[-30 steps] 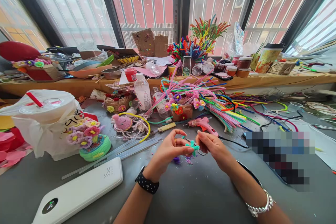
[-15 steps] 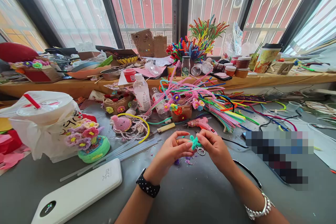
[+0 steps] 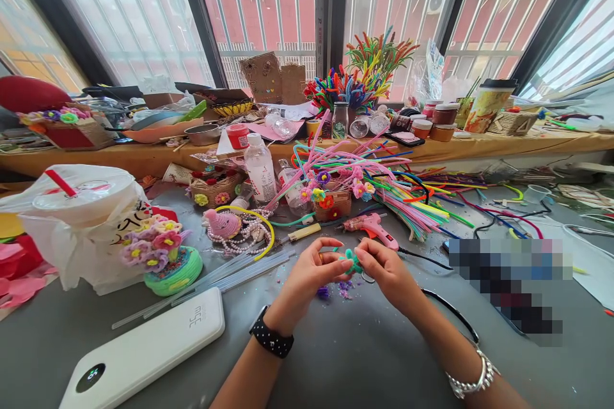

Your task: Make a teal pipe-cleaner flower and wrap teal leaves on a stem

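A small teal pipe-cleaner flower (image 3: 354, 262) is pinched between my two hands above the grey table. Thumb and fingers of my left hand (image 3: 320, 270) close on its left side. My right hand (image 3: 384, 267) grips its right side, covering part of it. Below the right fingertips a metal ring (image 3: 368, 278) shows only in part. Purple fuzz scraps (image 3: 344, 291) lie on the table just under the hands. Behind them rests a pink glue gun (image 3: 371, 227), its black cord running right.
Left are a white power bank (image 3: 148, 351), clear glue sticks (image 3: 235, 281), a crocheted flower pot (image 3: 173, 271) and a bagged drink cup (image 3: 86, 223). Behind lie pink beads with a yellow stem, bottles and a pile of pipe cleaners (image 3: 403, 198). A blurred-out phone-like object (image 3: 508, 287) is right.
The teal flower has turned and is now more covered by my fingers; the ring shows less. My right hand has shifted slightly left. The view has moved very slightly.
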### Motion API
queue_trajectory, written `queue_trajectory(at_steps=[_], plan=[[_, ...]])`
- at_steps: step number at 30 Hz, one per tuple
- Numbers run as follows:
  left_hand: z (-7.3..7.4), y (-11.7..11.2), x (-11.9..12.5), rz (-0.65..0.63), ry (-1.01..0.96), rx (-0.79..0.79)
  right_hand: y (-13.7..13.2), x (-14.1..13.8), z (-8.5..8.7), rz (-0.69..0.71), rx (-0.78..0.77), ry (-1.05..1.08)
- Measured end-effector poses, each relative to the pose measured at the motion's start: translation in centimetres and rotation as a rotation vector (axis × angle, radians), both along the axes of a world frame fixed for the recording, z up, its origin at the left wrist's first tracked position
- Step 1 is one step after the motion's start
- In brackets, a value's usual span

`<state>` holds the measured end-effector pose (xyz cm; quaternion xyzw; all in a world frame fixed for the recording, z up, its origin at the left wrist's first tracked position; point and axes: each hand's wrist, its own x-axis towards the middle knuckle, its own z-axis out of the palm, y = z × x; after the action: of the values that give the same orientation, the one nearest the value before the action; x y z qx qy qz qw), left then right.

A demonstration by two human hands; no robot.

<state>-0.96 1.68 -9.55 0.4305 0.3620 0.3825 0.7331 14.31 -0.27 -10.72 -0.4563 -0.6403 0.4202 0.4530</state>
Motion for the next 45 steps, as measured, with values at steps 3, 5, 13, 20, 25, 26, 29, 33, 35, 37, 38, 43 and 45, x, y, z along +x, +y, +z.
queue_trajectory(at_steps=[3,5,13,20,25,26,29,33,35,37,38,43,45], plan=[[-0.3,0.1,0.1,0.037,0.005,0.012,-0.1,-0.2,0.0,-0.026,0.001,0.037],[-0.5,0.2,0.1,0.045,-0.001,0.028,-0.2,-0.4,-0.2,0.023,-0.045,0.115],[-0.4,0.4,-0.4,-0.030,-0.060,0.060,-0.2,-1.1,-0.8,0.188,-0.283,0.483],[0.5,-0.2,-0.7,-0.216,0.103,0.119,-0.1,0.3,0.0,0.149,0.010,-0.089],[0.2,-0.1,-0.3,-0.160,0.073,0.106,-0.2,0.2,0.0,0.036,0.146,-0.215],[0.1,0.0,-0.2,-0.128,0.052,0.100,-0.2,0.1,0.0,-0.002,0.147,-0.205],[-0.1,0.1,-0.1,-0.046,0.029,0.067,-0.1,0.0,0.0,-0.042,0.115,-0.156],[0.0,0.0,-0.1,-0.029,0.003,0.062,-0.4,-0.3,0.0,0.020,0.030,0.003],[0.0,0.0,-0.2,-0.045,-0.024,0.062,-0.5,-0.6,-0.2,0.093,-0.077,0.163],[0.0,0.0,-0.3,-0.073,-0.048,0.055,-0.5,-0.8,-0.6,0.139,-0.199,0.312],[0.0,0.0,-0.3,-0.079,-0.056,0.055,-0.5,-0.9,-0.7,0.141,-0.248,0.358],[0.0,0.4,-0.4,0.056,-0.040,0.088,0.3,-0.4,-0.9,0.038,-0.177,0.311],[0.1,0.4,-0.3,0.121,-0.015,0.094,0.5,-0.1,-0.5,0.035,-0.108,0.213]])
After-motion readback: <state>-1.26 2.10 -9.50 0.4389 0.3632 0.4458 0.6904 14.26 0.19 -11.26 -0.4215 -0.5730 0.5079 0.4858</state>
